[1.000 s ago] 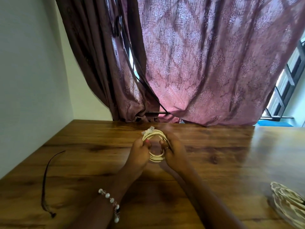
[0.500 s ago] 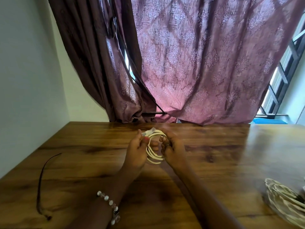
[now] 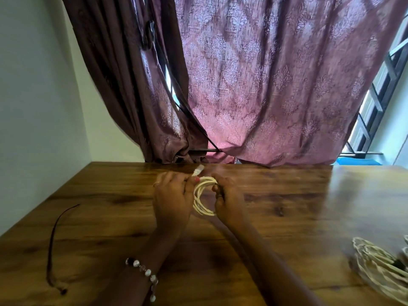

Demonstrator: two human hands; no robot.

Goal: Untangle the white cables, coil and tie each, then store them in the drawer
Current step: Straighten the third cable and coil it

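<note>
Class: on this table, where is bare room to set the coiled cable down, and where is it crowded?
Bare wood lies between the dark cord and the left hand, and right of the right hand up to the curtain. The near right corner is crowded by the cable bundle.

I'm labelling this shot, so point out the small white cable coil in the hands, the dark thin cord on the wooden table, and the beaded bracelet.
small white cable coil [image 3: 201, 203], head view, lower-left loops.
dark thin cord [image 3: 52, 239], head view, mid-length.
beaded bracelet [image 3: 147, 272], head view, a middle bead.
</note>
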